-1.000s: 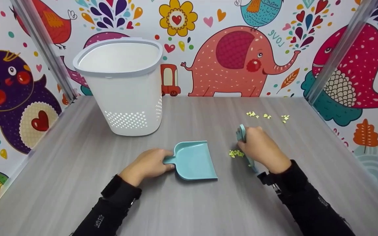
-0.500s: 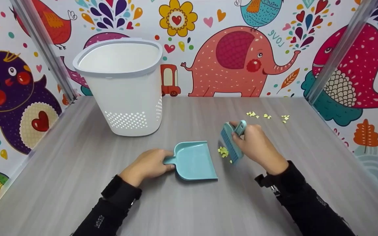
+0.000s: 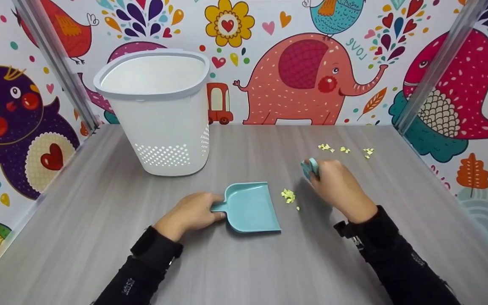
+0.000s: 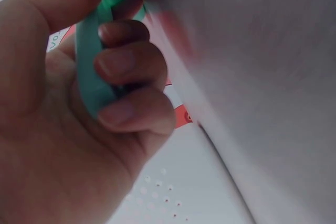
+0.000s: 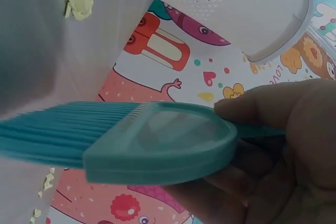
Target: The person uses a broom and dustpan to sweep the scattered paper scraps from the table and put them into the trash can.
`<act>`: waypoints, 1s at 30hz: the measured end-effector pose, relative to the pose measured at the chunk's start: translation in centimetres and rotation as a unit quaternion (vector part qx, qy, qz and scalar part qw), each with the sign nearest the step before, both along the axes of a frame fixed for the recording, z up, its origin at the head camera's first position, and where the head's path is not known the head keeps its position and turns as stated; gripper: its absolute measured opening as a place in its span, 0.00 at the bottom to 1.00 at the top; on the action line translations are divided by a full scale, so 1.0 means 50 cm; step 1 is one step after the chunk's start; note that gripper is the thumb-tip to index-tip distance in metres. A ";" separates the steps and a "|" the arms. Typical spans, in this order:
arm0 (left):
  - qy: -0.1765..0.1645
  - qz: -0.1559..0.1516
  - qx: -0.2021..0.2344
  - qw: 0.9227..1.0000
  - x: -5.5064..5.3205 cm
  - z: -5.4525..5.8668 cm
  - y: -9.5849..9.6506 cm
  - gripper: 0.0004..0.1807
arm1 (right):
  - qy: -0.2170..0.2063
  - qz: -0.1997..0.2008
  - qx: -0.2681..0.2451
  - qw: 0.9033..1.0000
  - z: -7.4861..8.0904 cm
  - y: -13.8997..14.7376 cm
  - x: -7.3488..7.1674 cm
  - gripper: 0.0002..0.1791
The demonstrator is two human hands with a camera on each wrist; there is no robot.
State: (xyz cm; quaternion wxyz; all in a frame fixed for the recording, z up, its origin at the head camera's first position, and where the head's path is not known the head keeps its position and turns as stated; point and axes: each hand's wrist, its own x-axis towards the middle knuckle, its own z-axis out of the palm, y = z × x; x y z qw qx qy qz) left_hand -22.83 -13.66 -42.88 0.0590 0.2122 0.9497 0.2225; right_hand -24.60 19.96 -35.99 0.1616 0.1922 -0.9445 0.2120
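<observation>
A light blue dustpan [image 3: 252, 207] lies on the table, its wide lip facing right. My left hand [image 3: 193, 210] grips its handle [image 4: 92, 66], fingers curled round it in the left wrist view. My right hand [image 3: 337, 184] holds a small brush [image 5: 163, 142] with blue bristles [image 5: 63, 129]. In the head view most of the brush is hidden behind the hand. Between the dustpan lip and the brush sits a pile of yellow scraps [image 3: 287, 195], with one stray bit [image 3: 298, 208] beside it. The brush stands apart from the pile, to its right.
A tall white basket [image 3: 167, 123] with a grey rim stands at the back left. Several small heaps of yellow scraps [image 3: 345, 150] lie at the back right of the grey table [image 3: 235, 271]. Printed wall panels [image 3: 295, 80] close in the back and sides.
My right hand swept the scraps left toward the dustpan lip with the brush, then drew the brush back to the right. The left hand and dustpan have stayed in place.
</observation>
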 end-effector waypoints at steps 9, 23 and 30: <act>0.003 -0.003 0.000 1.000 -0.001 0.001 0.003 0.07 | -0.024 0.018 0.042 0.999 -0.015 -0.033 0.023 0.13; -0.008 -0.001 0.010 1.000 0.003 0.007 0.002 0.07 | -0.027 0.055 0.024 0.998 -0.022 -0.078 0.054 0.09; -0.011 0.003 0.014 1.000 0.004 0.008 0.002 0.06 | -0.019 0.095 0.017 0.995 -0.026 -0.091 0.066 0.10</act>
